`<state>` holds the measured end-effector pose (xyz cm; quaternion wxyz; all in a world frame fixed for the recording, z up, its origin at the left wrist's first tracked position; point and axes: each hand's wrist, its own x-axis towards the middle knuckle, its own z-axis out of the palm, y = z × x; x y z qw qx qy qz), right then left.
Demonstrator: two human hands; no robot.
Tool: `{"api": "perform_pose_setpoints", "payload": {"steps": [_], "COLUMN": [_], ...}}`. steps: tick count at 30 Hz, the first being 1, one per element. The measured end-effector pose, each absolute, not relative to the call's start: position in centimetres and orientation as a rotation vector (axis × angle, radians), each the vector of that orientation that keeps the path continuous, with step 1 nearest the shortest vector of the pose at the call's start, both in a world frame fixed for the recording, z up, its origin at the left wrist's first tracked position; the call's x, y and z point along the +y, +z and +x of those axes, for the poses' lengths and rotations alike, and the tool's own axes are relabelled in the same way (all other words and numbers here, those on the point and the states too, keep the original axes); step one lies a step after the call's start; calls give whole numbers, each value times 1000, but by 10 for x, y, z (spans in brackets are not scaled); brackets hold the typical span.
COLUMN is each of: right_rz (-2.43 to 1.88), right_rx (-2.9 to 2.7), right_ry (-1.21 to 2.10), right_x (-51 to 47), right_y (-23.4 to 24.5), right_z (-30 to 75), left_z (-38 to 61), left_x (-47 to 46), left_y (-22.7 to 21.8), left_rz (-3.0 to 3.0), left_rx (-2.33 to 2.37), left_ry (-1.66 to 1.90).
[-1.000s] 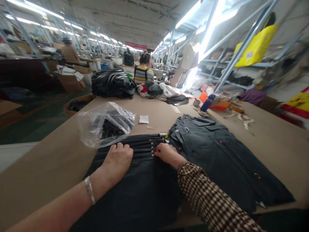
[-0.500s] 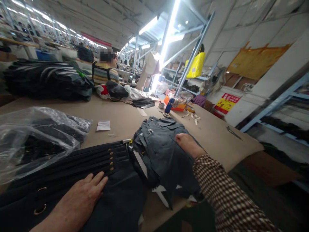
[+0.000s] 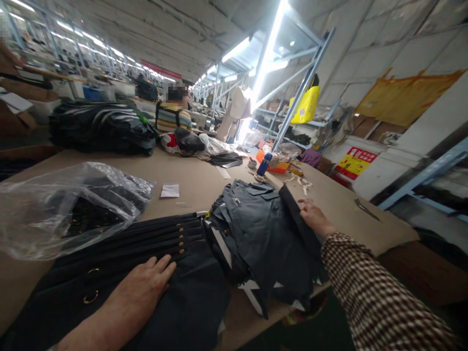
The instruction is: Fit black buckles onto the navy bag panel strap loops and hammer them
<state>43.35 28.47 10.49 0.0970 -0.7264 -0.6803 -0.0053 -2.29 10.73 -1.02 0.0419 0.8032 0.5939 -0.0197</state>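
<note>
My left hand (image 3: 144, 287) lies flat, fingers stretched out, on a stack of dark garments (image 3: 199, 282) with gold rings and button-like fittings along overlapped bands. To the right is a pile of dark grey garment pieces (image 3: 252, 229) with white edges showing at the lower side. My right hand (image 3: 315, 217), in a checked sleeve, is closed on the right edge of the top garment piece (image 3: 294, 207), which is raised and folded up there. The fingertips behind the fabric are partly hidden.
A clear plastic bag (image 3: 106, 195) with dark items lies at the left, near a white paper slip (image 3: 170, 190). Farther back are a dark garment heap (image 3: 102, 127), a blue bottle (image 3: 263, 165) and an orange box (image 3: 280, 167). Scissors (image 3: 366, 209) lie far right. A person (image 3: 173, 114) sits beyond the table.
My right hand has moved outward to the right, and the edge of the top garment piece now stands raised in it. My left hand stays flat on the garments. The view has shifted left.
</note>
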Motion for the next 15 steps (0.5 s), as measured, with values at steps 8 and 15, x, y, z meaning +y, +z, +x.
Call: {"api": "perform_pose_setpoints", "payload": {"steps": [8, 15], "right_rz": [-1251, -597], "right_rx": [-1935, -2647], "right_ry": [113, -642], "right_x": [216, 141], "right_y": [204, 218], "right_z": [352, 241], "left_z": [-30, 4], "left_x": [101, 29], "left_y": [51, 165], "left_rz": [2346, 2753], "left_rx": [1695, 1534], "left_ry": [711, 1256]}}
